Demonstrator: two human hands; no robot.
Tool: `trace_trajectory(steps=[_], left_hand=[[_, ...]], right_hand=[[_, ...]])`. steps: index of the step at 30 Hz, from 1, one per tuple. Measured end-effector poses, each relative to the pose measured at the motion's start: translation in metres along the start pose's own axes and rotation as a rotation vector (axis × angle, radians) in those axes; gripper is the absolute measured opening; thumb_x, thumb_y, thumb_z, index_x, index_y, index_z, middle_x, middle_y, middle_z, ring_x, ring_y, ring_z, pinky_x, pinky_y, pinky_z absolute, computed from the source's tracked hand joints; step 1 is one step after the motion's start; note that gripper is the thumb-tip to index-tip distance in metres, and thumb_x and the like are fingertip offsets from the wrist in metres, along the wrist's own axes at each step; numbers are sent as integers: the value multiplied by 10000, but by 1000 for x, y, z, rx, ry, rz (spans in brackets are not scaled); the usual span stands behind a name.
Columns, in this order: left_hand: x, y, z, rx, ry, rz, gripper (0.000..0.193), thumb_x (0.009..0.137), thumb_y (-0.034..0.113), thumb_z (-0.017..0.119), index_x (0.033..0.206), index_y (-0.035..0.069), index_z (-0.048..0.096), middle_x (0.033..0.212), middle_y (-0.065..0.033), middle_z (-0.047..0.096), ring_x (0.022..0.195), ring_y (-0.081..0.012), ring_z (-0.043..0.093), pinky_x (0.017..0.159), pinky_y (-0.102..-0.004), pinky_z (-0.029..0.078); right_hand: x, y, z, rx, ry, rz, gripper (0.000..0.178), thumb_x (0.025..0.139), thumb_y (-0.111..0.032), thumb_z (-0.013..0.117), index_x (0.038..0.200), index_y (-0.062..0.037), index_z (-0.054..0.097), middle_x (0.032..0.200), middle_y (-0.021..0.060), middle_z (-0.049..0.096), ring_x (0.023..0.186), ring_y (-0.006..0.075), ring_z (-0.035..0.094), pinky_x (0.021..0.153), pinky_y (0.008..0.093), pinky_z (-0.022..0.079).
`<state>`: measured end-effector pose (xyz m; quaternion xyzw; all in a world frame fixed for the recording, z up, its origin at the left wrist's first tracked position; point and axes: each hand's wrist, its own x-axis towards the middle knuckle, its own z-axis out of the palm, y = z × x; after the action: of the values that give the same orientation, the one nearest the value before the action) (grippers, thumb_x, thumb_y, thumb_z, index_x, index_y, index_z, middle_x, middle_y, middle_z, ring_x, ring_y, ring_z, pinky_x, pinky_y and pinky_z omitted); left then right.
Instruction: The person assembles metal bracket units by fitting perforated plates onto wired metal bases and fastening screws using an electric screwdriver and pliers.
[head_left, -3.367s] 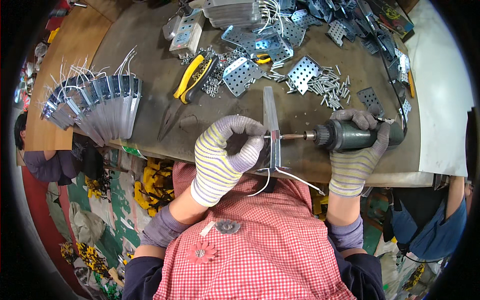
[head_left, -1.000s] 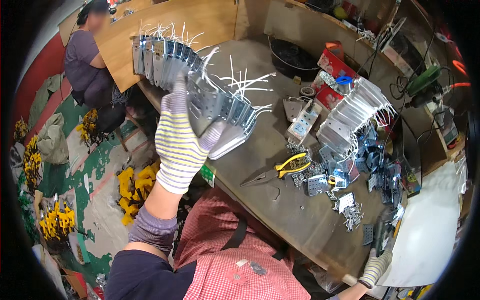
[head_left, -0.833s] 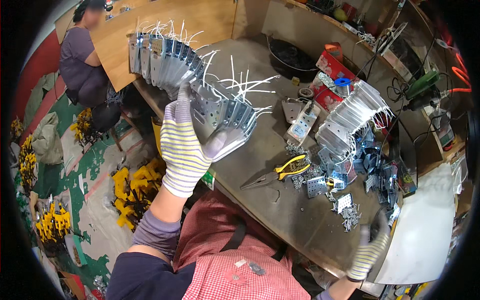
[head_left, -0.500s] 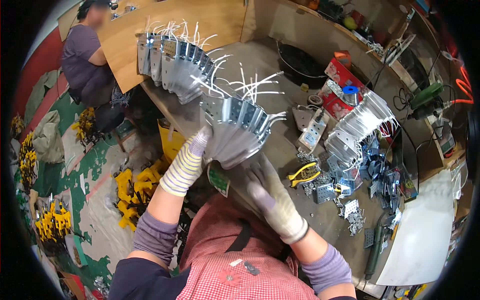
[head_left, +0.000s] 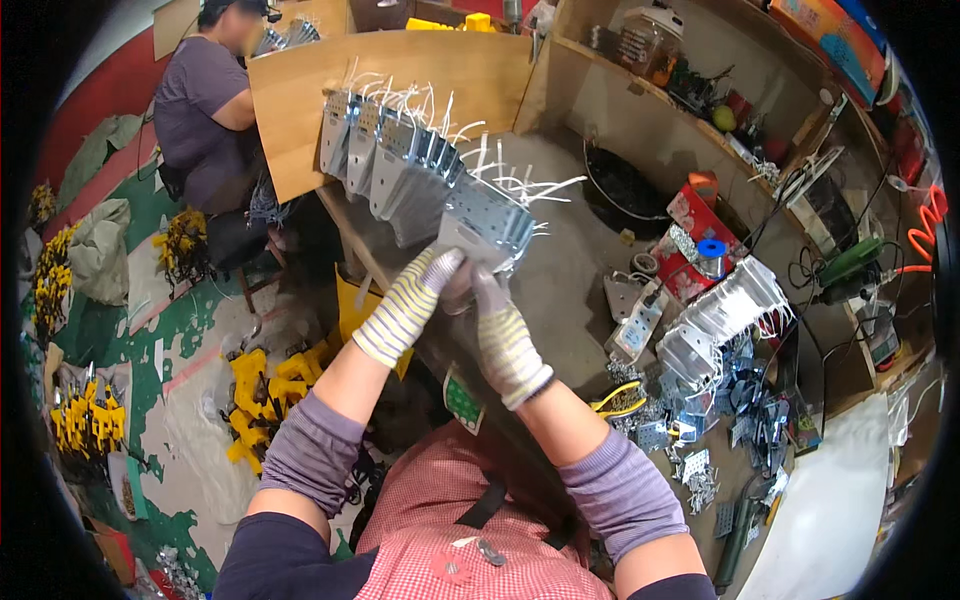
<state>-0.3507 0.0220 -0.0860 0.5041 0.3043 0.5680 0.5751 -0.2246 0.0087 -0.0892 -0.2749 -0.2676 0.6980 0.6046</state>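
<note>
Metal pieces are leaning in a bunch near the front edge of the tabletop, left hand and right hand are gripping them, a done-looking row is sitting by the left corner, and loose screws are probably waiting toward the right edge.

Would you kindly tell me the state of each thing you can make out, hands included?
Metal bundle: held up in both hands, pieces close together
Left hand: gloved, closed on the bundle's near end
Right hand: gloved, closed on the same end
Left-hand row of metal pieces: fanned out, unheld
Pliers: lying down, handles apart, tips hidden
Power driver: lying down, unheld
Screws: loose, heaped
</note>
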Motion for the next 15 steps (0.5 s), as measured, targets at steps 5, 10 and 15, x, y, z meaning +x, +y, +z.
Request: trace_trajectory(steps=[5,10,15], left_hand=[[25,4,-45,56,81,-40,457,941,440,526,1177,56,600,1083,-49,627,998,-137,568,921,-289,426],[44,9,-52,-31,125,-113,484,903,468,575,1164,61,610,1037,-44,647,972,-152,587,860,-297,459],[47,8,-57,-236,228,-248,516,864,504,620,1145,72,620,1022,-43,647,916,-187,598,830,-319,476]], right_hand=[[32,13,32,-446,-12,-63,318,959,-351,541,1160,-105,512,991,4,552,832,101,523,734,259,440],[76,45,31,-625,129,-199,558,926,-483,543,1276,-57,452,1010,66,602,841,154,574,721,297,469],[71,31,47,-805,117,-42,908,884,-515,590,1422,102,196,1270,191,545,1051,267,586,870,322,470]])
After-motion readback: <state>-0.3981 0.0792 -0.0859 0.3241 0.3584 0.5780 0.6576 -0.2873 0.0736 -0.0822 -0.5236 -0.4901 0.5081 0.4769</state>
